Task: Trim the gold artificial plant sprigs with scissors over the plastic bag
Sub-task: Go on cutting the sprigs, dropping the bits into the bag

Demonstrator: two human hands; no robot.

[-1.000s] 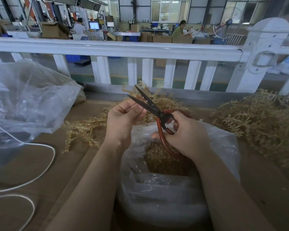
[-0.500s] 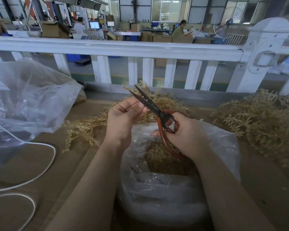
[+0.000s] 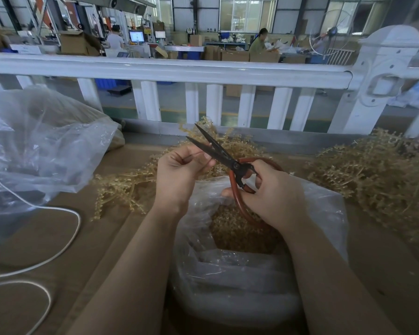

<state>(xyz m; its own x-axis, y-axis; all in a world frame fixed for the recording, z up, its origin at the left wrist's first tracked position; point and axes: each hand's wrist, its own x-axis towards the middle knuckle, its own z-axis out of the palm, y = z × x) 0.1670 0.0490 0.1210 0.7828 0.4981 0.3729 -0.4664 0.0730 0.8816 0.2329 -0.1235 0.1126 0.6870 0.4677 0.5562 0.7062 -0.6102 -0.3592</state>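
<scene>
My right hand [image 3: 273, 197] grips the red handles of the scissors [image 3: 218, 153], whose dark blades stand open and point up and to the left. My left hand [image 3: 179, 175] pinches a thin bare sprig stem [image 3: 194, 154] that reaches in between the blades. Both hands hover above the open clear plastic bag [image 3: 228, 276], which holds gold trimmings [image 3: 237, 233]. Gold sprigs [image 3: 124, 187] lie on the table just beyond my left hand.
A larger heap of gold sprigs [image 3: 373, 175] lies at the right. A crumpled clear bag [image 3: 39, 146] and a white cable [image 3: 65, 238] are at the left. A white railing [image 3: 179, 71] runs along the table's far edge, with workers behind it.
The hands and scissors stay almost in place. The open blades have shifted slightly along the stem in my left hand.
</scene>
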